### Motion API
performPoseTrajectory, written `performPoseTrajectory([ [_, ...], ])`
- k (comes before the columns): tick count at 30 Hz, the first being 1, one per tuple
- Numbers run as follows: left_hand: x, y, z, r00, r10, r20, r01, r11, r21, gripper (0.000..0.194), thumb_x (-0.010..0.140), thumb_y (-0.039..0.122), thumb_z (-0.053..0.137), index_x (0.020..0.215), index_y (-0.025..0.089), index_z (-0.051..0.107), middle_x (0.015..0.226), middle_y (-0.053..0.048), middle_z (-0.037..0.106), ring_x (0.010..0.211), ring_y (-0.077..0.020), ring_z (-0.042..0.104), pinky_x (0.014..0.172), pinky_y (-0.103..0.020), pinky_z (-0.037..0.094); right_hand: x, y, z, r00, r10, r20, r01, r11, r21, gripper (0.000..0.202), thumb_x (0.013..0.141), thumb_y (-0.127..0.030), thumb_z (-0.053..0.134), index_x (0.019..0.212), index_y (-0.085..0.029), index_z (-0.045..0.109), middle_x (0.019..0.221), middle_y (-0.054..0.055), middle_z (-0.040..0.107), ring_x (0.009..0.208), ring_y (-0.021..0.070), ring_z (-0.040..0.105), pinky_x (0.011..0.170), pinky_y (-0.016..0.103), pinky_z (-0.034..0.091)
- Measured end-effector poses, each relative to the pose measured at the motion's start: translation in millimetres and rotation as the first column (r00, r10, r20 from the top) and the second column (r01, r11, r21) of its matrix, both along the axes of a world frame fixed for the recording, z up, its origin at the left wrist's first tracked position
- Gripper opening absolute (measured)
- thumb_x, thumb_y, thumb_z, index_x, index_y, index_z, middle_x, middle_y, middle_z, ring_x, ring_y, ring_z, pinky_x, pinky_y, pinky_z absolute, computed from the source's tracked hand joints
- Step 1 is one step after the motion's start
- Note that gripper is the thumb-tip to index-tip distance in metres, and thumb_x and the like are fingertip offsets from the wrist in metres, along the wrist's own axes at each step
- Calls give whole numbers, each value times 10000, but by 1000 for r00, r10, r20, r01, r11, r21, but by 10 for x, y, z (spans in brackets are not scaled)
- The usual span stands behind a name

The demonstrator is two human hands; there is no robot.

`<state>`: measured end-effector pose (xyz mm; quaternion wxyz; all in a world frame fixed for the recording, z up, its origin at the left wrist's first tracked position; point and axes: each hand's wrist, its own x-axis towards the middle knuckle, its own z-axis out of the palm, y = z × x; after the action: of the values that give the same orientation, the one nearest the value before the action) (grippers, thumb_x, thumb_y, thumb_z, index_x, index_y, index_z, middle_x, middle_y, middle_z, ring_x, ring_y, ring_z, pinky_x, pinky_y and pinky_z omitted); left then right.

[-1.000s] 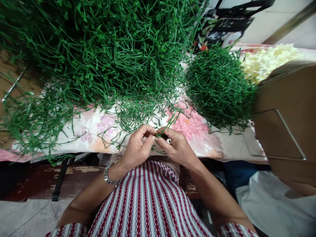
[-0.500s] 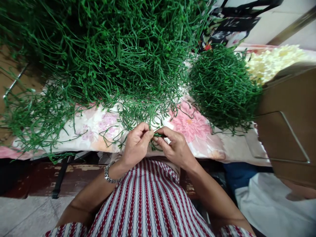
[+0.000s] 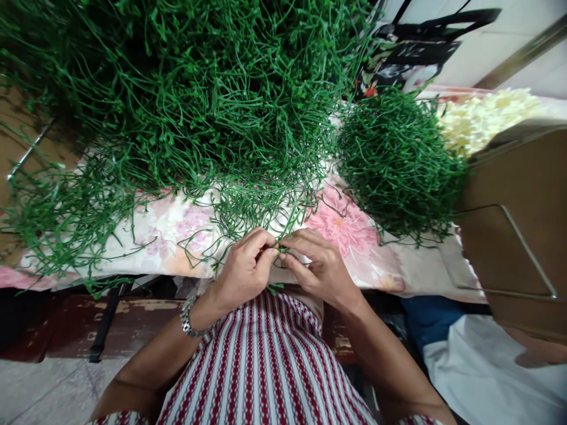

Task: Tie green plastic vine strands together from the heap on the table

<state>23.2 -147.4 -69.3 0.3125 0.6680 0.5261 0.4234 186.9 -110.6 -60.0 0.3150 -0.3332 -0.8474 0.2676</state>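
Observation:
My left hand (image 3: 251,260) and my right hand (image 3: 316,262) meet fingertip to fingertip above the near edge of the cloth-covered table. Both are closed in a pinch on thin green plastic stems (image 3: 290,223), whose ends rise between the fingers. Just beyond my hands lies a loose scatter of the same stems (image 3: 248,206) on the floral cloth (image 3: 345,224). A huge heap of green stems (image 3: 212,94) fills the far side. The exact joint between my fingertips is hidden.
A smaller rounded pile of stems (image 3: 403,165) lies to the right. Behind it are pale yellow petals (image 3: 491,115) and a black floral bag (image 3: 403,59). A cardboard box (image 3: 522,224) with a wire handle stands at the right edge. Another person's clothing (image 3: 487,366) shows below it.
The stems between my fingers have tilted from upright to leaning right. My hands remain together, the right one's fingers stretched a little further over the stems.

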Motion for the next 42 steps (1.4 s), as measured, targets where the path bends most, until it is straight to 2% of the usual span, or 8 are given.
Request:
performPoseTrajectory([
  [6, 23, 14, 5, 996, -28, -90, 36, 996, 80, 82, 820, 116, 473, 794, 175, 525, 757, -11, 556, 697, -116, 519, 651, -229, 409, 11, -16, -47, 993, -72, 94, 51, 976, 212, 116, 836, -141, 492, 832, -139, 609, 723, 60, 577, 696, 158, 503, 641, 299, 430],
  [15, 57, 4, -48, 994, -8, 107, -2, 995, 96, 83, 824, 146, 526, 811, 168, 604, 769, -23, 627, 729, -115, 589, 681, -223, 470, -7, -90, -110, 996, -70, -52, 73, 996, 52, 70, 851, -163, 506, 888, -159, 565, 707, 34, 570, 666, 138, 532, 601, 259, 448],
  [22, 51, -35, -12, 999, -36, -14, 38, 982, 187, 112, 829, 117, 508, 731, 166, 531, 699, -4, 555, 680, -104, 529, 654, -229, 429, -25, -157, -150, 988, -138, -71, 137, 990, -18, 63, 849, -141, 475, 830, -161, 532, 711, 15, 561, 650, 112, 528, 600, 237, 428],
  [30, 31, 10, -3, 944, -100, -314, 132, 988, 81, 127, 851, 125, 403, 773, 173, 491, 749, -23, 523, 744, -146, 510, 691, -267, 423, 12, -39, -148, 960, -127, 250, 22, 922, 387, 190, 835, -111, 412, 684, -160, 518, 602, 24, 473, 587, 146, 425, 561, 276, 352],
  [32, 20, 26, -6, 948, -106, -299, 137, 987, 85, 138, 856, 141, 411, 766, 170, 511, 747, -28, 541, 755, -151, 525, 706, -269, 433, 32, -23, -133, 963, -86, 256, -9, 938, 347, 169, 843, -115, 417, 725, -156, 531, 618, 28, 498, 593, 146, 445, 564, 269, 361],
  [35, 7, 36, -16, 971, -145, -192, 165, 982, 94, 152, 862, 149, 431, 765, 167, 547, 756, -33, 587, 756, -141, 552, 711, -257, 441, 45, -35, -106, 984, 17, 179, -38, 993, 115, 121, 861, -143, 429, 795, -159, 530, 671, 30, 557, 618, 131, 504, 587, 240, 396],
  [38, 5, 23, -24, 982, -159, -99, 166, 983, 75, 184, 871, 175, 446, 724, 167, 556, 715, -20, 595, 695, -120, 549, 663, -236, 428, 37, -68, -84, 992, 51, 116, -42, 996, -78, 105, 875, -168, 432, 818, -164, 520, 729, 33, 600, 652, 122, 553, 609, 220, 413],
  [42, -10, 1, 3, 971, -175, -161, 185, 981, 52, 213, 870, 169, 433, 676, 163, 522, 640, 3, 523, 623, -103, 494, 599, -229, 375, 24, -96, -87, 992, 40, 119, -29, 996, -90, 131, 871, -163, 426, 751, -167, 478, 628, 0, 534, 557, 96, 494, 548, 202, 359],
])
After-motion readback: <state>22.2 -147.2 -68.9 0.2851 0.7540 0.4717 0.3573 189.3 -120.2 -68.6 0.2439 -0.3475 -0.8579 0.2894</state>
